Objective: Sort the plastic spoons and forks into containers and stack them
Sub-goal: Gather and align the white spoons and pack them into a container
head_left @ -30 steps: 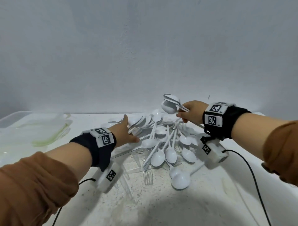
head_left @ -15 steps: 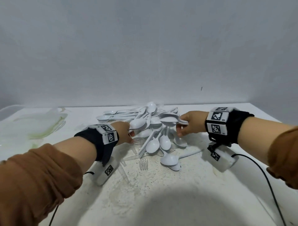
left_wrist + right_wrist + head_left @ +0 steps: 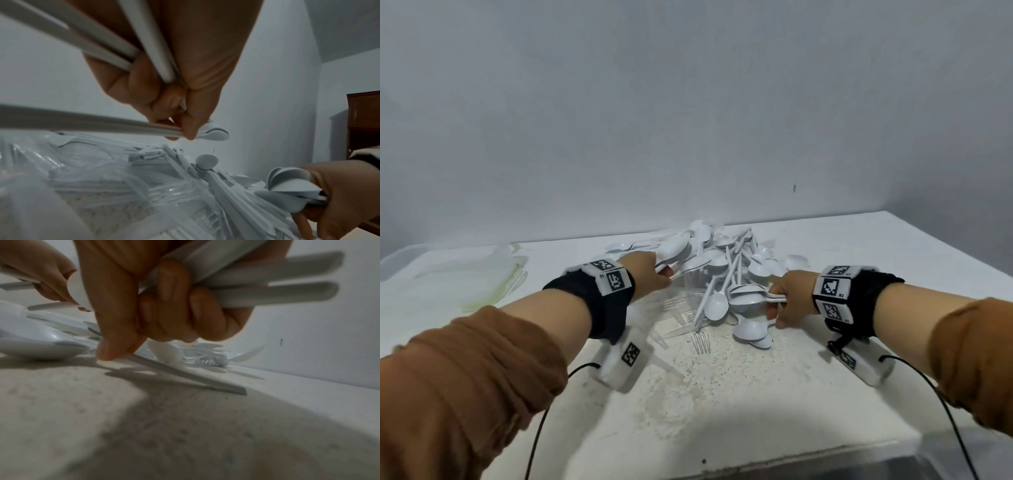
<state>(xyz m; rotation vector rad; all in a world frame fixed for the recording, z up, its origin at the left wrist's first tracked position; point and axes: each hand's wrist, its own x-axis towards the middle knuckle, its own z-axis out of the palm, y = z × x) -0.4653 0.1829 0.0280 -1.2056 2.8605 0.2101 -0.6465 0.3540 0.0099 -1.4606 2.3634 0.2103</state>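
Observation:
A heap of white plastic spoons and clear plastic forks lies on the white table. My left hand is at the heap's left side and grips several spoon handles in its curled fingers, pinching one more spoon at the fingertips. My right hand is at the heap's right side, low over the table. It grips a bundle of spoons by their handles, and its thumb touches a spoon handle lying on the table.
A clear plastic container with a green-tinted lid stands at the far left of the table. A grey wall rises just behind the heap. Cables run from both wrist cameras toward the table's front edge. A brown wooden cabinet stands off to the right.
My right hand has come down from above the heap's back to its near right side, still gripping its spoons. My left hand stays at the heap's left. The view has tilted up.

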